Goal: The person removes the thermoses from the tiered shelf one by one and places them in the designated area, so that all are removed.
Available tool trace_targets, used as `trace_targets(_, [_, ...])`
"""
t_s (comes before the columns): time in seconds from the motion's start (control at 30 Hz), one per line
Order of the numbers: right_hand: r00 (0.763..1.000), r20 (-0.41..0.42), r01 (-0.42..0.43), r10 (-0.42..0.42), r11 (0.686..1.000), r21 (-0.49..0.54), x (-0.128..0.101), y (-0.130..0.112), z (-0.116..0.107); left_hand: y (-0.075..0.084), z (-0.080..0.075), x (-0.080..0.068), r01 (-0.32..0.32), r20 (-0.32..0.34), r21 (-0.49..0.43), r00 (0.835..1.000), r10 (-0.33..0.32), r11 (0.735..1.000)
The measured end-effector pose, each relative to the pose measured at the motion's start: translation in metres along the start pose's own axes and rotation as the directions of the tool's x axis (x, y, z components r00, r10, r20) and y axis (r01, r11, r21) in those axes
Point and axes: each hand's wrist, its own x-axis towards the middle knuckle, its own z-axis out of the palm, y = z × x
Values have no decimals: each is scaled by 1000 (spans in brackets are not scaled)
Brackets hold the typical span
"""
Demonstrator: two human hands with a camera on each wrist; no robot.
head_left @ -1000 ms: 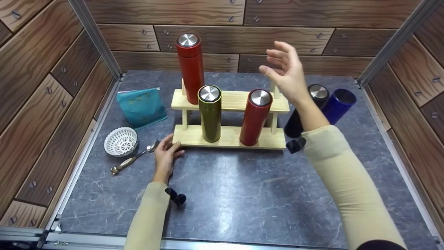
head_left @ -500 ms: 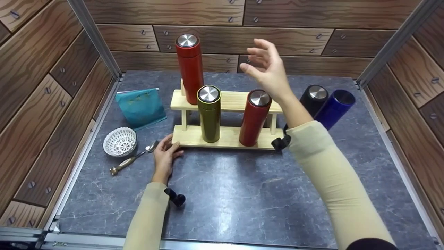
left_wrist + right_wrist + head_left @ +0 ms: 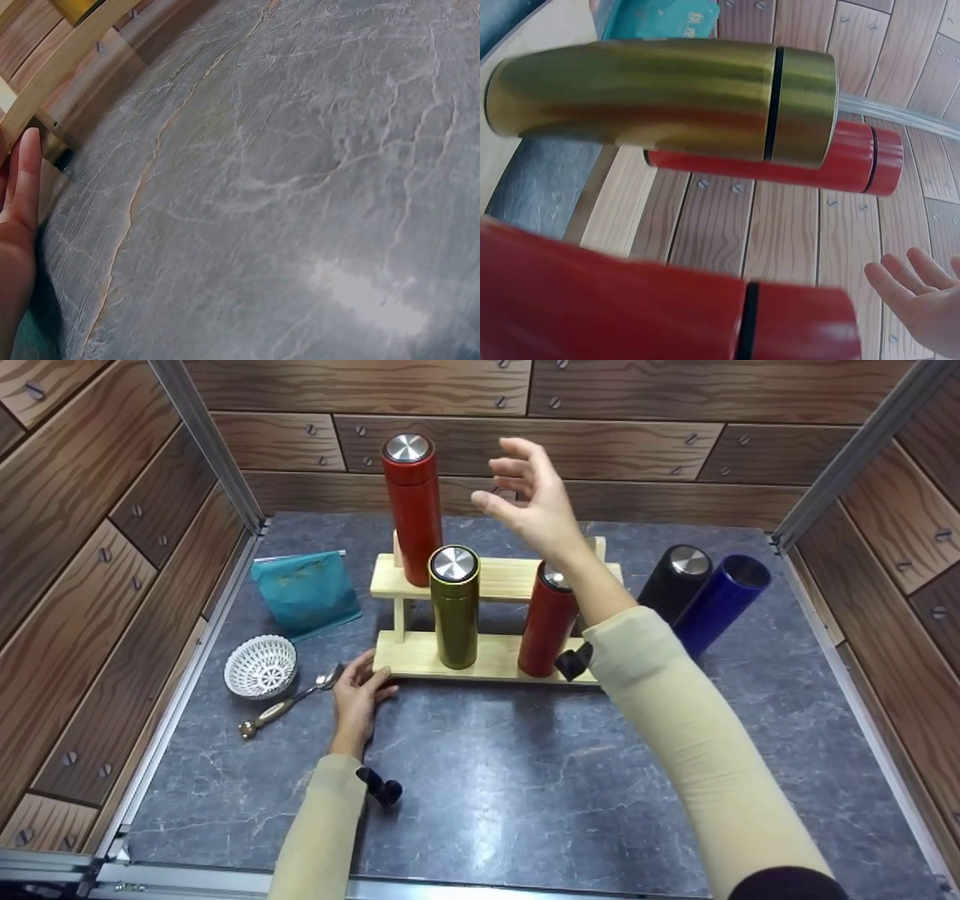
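Right hand hovering with fingers spread beside the tall red flask, left hand resting flat-fingered against the wooden rack on the counter

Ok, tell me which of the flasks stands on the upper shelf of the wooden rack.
The tall red flask at the rack's left end. It alone stands on the upper shelf; the gold flask and the other red flask stand on the lower board.

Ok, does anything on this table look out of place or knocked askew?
Two flasks stand off the wooden rack: the black flask and the blue flask sit on the table to its right. The blue one also seems to lack the silver cap the others have. Nothing looks spilled or damaged.
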Motion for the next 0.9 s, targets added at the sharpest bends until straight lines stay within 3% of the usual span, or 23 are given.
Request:
trace_targets(0.13, [1000,3,16,-17,1000,17,10,13,9,1,1,-1,-1,-1,0,1000,1,1000])
trace_targets(0.33, [999,-37,11,-9,999,52,8,0,26,-1,0,1,-4,-10,-26,1000,4,1000])
trace_targets(0.63, [997,-12,-71,70,996,-51,43,27,38,1,2,1,-17,-2,-11,1000,17,1000])
trace_targets(0.9, [992,36,-120,122,991,-53,57,32,49,0,-1,1,-16,-5,-11,1000,16,1000])
